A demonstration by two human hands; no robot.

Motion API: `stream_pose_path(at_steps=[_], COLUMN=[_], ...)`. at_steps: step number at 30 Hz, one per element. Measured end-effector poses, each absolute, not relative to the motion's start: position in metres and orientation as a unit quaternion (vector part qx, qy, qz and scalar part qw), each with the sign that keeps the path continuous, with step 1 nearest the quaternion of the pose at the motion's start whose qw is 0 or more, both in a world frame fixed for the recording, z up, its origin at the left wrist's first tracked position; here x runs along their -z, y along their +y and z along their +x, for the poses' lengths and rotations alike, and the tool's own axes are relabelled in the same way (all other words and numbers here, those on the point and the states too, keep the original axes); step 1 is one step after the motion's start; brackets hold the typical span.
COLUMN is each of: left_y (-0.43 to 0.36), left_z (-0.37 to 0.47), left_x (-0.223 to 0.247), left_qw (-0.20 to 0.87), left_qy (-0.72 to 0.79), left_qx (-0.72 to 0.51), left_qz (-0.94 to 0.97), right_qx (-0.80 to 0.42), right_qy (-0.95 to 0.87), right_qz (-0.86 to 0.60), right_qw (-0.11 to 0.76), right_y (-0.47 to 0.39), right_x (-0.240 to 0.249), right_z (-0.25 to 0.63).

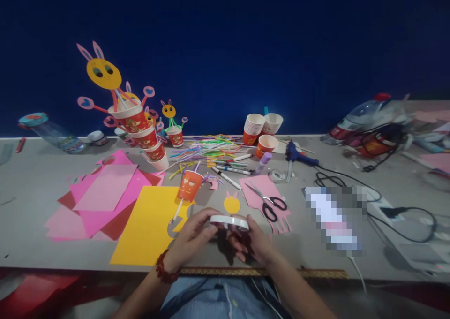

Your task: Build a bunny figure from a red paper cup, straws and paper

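Observation:
Close to the table's front edge, a white ring that looks like a roll of tape (230, 222) is held up between both hands. My left hand (192, 238), with a dark red bead bracelet on the wrist, grips its left side. The right side is held by my right hand (256, 243), whose lower fingers curl beneath the roll. Just beyond it lies a small yellow paper circle with pink ears (232, 204). An orange paper cup with a drawn face (190, 186) rests on the yellow sheet (142, 230). Black-handled scissors (269, 201) lie on pink paper to the right.
Finished cup bunnies (104, 73) stand stacked at the back left. Colourful sticks (214, 145), markers (227, 177) and a glue stick (263, 162) spread across the middle. Paper cups (253, 127), a blue glue gun (298, 155) with its cord, and a blurred-out device (332, 218) are rightward. Pink sheets (105, 187) lie left.

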State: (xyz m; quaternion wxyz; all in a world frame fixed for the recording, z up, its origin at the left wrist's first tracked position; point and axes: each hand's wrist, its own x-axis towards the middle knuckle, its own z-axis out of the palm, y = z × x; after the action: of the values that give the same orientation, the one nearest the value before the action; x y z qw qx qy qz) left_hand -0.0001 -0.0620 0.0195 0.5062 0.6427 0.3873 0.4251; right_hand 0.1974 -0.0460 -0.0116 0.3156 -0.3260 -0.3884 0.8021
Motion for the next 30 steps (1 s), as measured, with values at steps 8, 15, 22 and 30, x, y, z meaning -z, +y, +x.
stream_pose_path(at_steps=[8, 15, 22, 30], left_y=[-0.059, -0.06, -0.062, -0.066], left_z=[-0.002, 0.005, 0.001, 0.009], left_x=[-0.029, -0.037, -0.029, -0.023], left_qw=[0.412, 0.339, 0.42, 0.277], left_qy=[0.346, 0.356, 0.321, 0.418], left_qx=[-0.418, -0.365, -0.39, -0.399], left_qz=[0.732, 0.79, 0.753, 0.768], right_qx=[-0.683, -0.522, -0.539, -0.295], right_qy=[-0.525, -0.654, -0.642, -0.709], right_qz=[-0.387, -0.404, -0.399, -0.447], right_qw=[0.33, 0.369, 0.372, 0.459], right_y=[-0.037, -0.038, -0.037, -0.054], right_x=[-0.005, -0.016, -0.009, -0.025], right_z=[0.212, 0.214, 0.21, 0.205])
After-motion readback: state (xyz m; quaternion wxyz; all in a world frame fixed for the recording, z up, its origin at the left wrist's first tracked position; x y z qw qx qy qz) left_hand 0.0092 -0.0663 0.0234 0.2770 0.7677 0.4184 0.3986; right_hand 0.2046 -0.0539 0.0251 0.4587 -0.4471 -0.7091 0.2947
